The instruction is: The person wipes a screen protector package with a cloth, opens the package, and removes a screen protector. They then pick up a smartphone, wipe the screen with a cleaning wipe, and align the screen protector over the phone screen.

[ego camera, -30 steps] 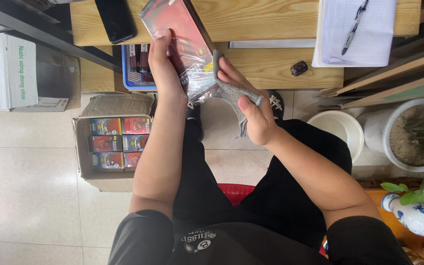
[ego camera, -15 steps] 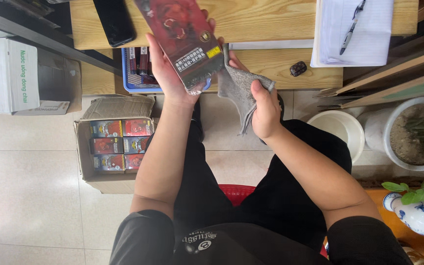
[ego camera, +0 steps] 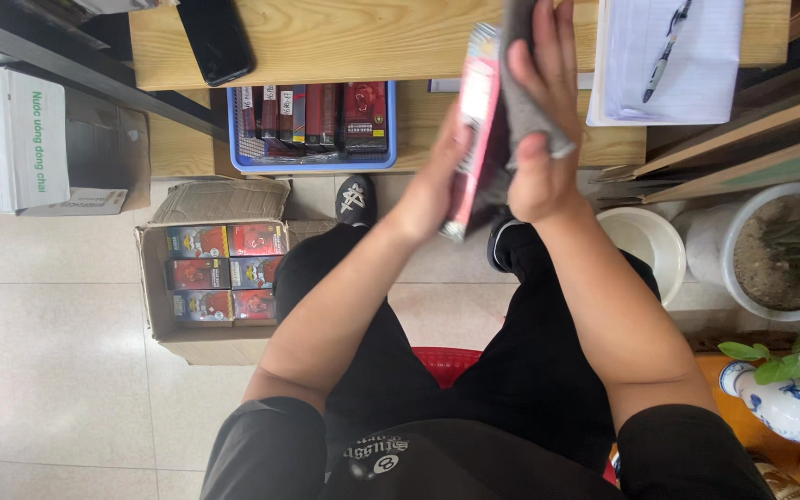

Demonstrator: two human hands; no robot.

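Observation:
My left hand [ego camera: 442, 181] grips a flat red box [ego camera: 474, 130] held on edge in front of me, above my knees. My right hand [ego camera: 539, 120] presses a grey cloth [ego camera: 522, 102] flat against the box's right face. Both hands are raised near the edge of the wooden desk [ego camera: 344, 37]. Part of the box is hidden behind my right hand and the cloth.
A blue basket [ego camera: 312, 162] of red boxes sits on the desk's lower shelf. An open cardboard carton [ego camera: 210, 343] of similar boxes stands on the tiled floor at left. A phone [ego camera: 215, 37], a notepad with a pen [ego camera: 664, 56], a white bowl [ego camera: 645, 245] and plant pots [ego camera: 780, 250] lie around.
The box has turned from face-up to on edge and moved right. My right hand has lifted the cloth from below and laid it against the box's side.

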